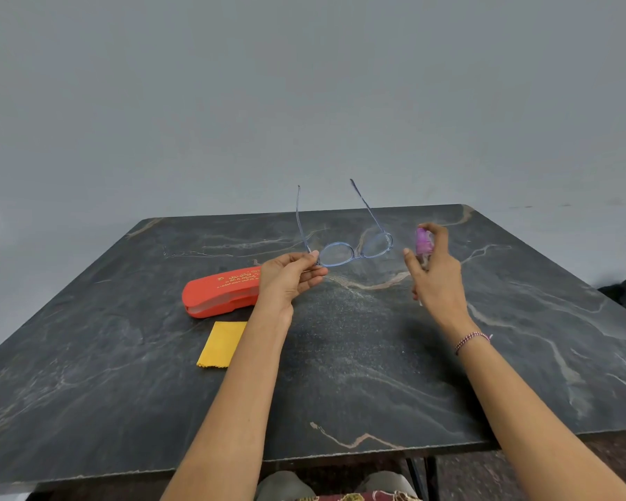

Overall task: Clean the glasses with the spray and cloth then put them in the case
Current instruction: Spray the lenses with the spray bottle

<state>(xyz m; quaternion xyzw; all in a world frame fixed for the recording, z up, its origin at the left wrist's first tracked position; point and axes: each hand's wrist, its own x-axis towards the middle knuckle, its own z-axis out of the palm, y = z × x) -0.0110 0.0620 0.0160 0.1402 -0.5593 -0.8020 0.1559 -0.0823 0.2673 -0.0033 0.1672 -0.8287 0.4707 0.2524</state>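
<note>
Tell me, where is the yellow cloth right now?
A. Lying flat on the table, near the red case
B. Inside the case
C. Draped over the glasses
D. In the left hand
A: the yellow cloth lies flat on the table just in front of the red case, while the left hand holds the glasses and the right hand holds the spray bottle.

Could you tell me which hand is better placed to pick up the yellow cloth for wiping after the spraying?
Probably the right hand, once it sets down the spray bottle. The left hand is nearer the yellow cloth but holds the glasses.
</note>
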